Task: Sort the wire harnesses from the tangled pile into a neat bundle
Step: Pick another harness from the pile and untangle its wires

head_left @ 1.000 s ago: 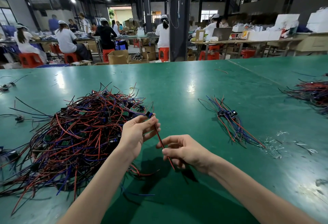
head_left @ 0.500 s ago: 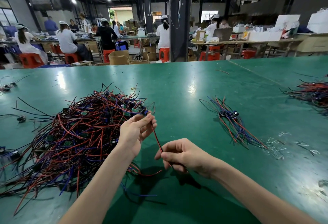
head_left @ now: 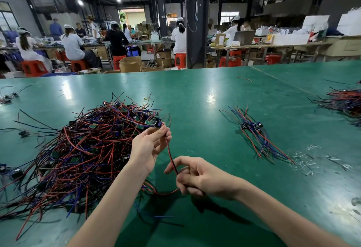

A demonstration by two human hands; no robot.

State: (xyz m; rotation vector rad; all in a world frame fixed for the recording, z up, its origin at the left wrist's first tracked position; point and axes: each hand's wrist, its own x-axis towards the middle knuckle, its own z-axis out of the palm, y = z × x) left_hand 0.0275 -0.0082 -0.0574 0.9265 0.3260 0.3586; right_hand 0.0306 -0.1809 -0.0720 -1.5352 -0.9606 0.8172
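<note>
- Green and glossy, the wide worktop (head_left: pixel 195 100) carries everything, and by the way the wires are shared out you are early in the job.
- The tangled pile (head_left: pixel 88 149) of red, black and blue wire harnesses with small green boards sprawls at your left. It is big and knotted, so nearly all the sorting is left.
- A further red and blue heap (head_left: pixel 345 100) sits at the far right edge; you cannot tell from here whether it is sorted.
- The neat bundle (head_left: pixel 254 131) of red and blue harnesses, with its black connectors gathered together, lies well apart at your right. It is thin, so only a few are done.
- Your left hand (head_left: pixel 145 149) is raised beside the pile, its fingers (head_left: pixel 158 132) pinching a dark connector.
- Your right hand (head_left: pixel 201 178) is lower, its fingers grasping the same lead.
- That single red-and-black harness (head_left: pixel 169 149) runs between your hands. Its tail curls towards the pile's skirt, and it is not yet in the bundle.
</note>
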